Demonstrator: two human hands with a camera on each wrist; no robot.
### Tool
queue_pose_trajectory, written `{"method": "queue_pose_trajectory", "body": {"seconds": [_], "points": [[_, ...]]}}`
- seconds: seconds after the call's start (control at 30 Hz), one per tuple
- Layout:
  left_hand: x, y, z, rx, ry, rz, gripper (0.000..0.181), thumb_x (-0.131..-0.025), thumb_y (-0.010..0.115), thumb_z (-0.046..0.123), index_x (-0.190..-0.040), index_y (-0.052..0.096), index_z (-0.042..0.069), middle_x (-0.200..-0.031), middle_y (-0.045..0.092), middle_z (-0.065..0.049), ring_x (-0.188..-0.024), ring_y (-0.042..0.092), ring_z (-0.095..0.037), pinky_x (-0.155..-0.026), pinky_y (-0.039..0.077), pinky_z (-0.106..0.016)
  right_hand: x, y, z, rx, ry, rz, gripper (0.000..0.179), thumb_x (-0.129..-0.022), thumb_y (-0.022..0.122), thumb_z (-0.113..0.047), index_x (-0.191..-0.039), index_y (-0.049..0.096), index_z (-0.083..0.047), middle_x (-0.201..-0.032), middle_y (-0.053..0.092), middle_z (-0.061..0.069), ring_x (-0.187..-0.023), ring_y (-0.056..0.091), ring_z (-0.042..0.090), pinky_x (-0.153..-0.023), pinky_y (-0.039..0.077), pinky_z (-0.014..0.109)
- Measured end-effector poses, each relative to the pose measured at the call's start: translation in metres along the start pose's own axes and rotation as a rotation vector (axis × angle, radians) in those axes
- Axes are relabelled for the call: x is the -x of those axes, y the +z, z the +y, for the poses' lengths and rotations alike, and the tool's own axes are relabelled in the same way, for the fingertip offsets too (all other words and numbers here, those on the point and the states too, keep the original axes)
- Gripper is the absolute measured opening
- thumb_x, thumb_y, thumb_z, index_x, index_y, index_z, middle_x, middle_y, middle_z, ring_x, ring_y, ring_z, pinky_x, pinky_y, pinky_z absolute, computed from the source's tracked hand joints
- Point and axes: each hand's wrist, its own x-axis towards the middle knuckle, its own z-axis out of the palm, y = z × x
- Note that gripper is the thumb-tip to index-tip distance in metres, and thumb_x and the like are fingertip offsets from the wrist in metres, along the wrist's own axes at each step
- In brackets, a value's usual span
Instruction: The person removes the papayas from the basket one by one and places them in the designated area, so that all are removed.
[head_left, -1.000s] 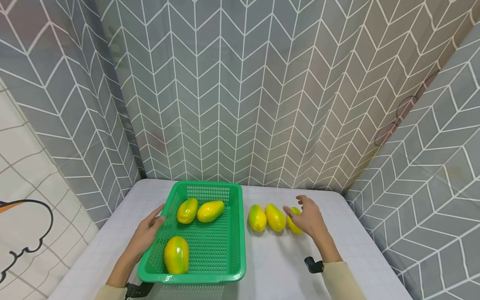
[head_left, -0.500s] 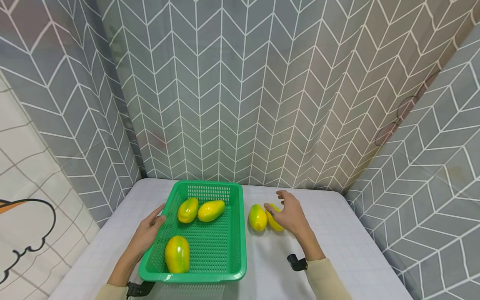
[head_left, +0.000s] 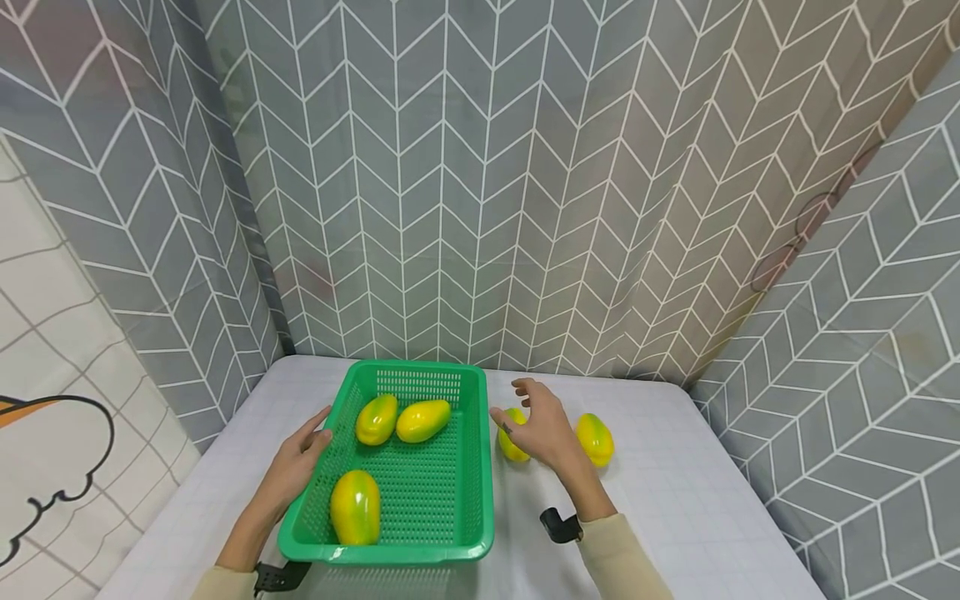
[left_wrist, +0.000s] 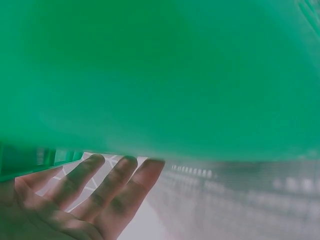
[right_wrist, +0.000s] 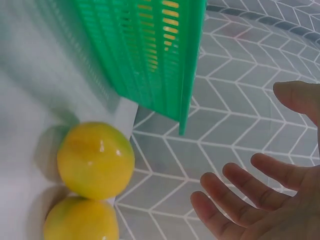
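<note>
A green basket (head_left: 474, 467) with perforated walls holds three yellow-green mangoes: one mango (head_left: 376, 420) and a second mango (head_left: 423, 421) at the back, and a larger-looking mango (head_left: 356, 507) at the front left. My left hand (head_left: 291, 468) lies along the basket's left rim, its fingers (left_wrist: 125, 190) extended just below the green edge in the left wrist view. Above the loose mango nearest the basket (head_left: 513, 439), my right hand (head_left: 546, 429) hovers with spread fingers and holds nothing. Two mangoes, one of them this mango (right_wrist: 96, 160), show beside the basket in the right wrist view.
Another loose mango (head_left: 595, 439) lies right of my right hand; the one between is hidden behind that hand in the head view. The white-covered table (head_left: 675, 500) carries everything. Grey chevron-patterned curtains (head_left: 480, 208) hang behind and at the sides.
My right hand has moved left, from over the rightmost loose mango to over the one closest to the basket, uncovering the rightmost. My left hand and the basket stay put.
</note>
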Motion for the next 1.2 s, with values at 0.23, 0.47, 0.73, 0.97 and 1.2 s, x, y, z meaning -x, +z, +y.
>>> {"method": "queue_pose_trajectory", "body": {"seconds": [0.23, 0.47, 0.73, 0.97, 1.2], "points": [[0.0, -0.001, 0.0, -0.01, 0.003, 0.002, 0.061, -0.117, 0.04, 0.036, -0.171, 0.022, 0.013, -0.152, 0.056, -0.029, -0.12, 0.067, -0.024, -0.084, 0.056, -0.024, -0.002, 0.012, -0.009, -0.012, -0.05, -0.02, 0.062, -0.096, 0.075, -0.041, -0.144, 0.058, -0.006, -0.137, 0.067, 0.018, -0.122, 0.067, 0.039, -0.1, 0.058, 0.054], [0.001, -0.001, 0.0, -0.016, 0.003, 0.003, 0.061, -0.117, 0.039, 0.036, -0.171, 0.022, 0.014, -0.152, 0.056, -0.03, -0.121, 0.067, -0.025, -0.085, 0.056, -0.024, -0.003, 0.021, -0.022, -0.019, -0.075, -0.052, 0.066, -0.096, 0.073, -0.044, -0.146, 0.057, -0.004, -0.139, 0.066, 0.018, -0.121, 0.067, 0.037, -0.099, 0.059, 0.054], [0.0, 0.0, 0.001, -0.016, 0.002, 0.004, 0.061, -0.117, 0.039, 0.037, -0.171, 0.022, 0.014, -0.153, 0.056, -0.03, -0.123, 0.067, -0.03, -0.085, 0.056, -0.024, -0.002, 0.032, -0.037, -0.042, -0.112, -0.11, 0.067, -0.097, 0.072, -0.046, -0.147, 0.056, -0.004, -0.141, 0.064, 0.018, -0.123, 0.066, 0.036, -0.1, 0.059, 0.053], [-0.001, 0.001, 0.0, -0.005, -0.002, 0.003, 0.061, -0.116, 0.04, 0.037, -0.171, 0.022, 0.014, -0.153, 0.055, -0.03, -0.125, 0.066, -0.033, -0.086, 0.056, -0.026, -0.003, 0.042, -0.047, -0.057, -0.13, -0.127, 0.065, -0.097, 0.072, -0.042, -0.147, 0.056, -0.004, -0.142, 0.065, 0.017, -0.123, 0.066, 0.033, -0.099, 0.059, 0.052], [-0.003, 0.0, -0.003, -0.012, -0.004, 0.003, 0.062, -0.117, 0.039, 0.037, -0.171, 0.02, 0.015, -0.153, 0.056, -0.029, -0.122, 0.067, -0.027, -0.084, 0.057, -0.024, -0.005, 0.044, -0.056, -0.016, -0.157, -0.146, 0.065, -0.098, 0.071, -0.044, -0.149, 0.055, -0.006, -0.145, 0.064, 0.014, -0.125, 0.066, 0.033, -0.102, 0.058, 0.049]]}}
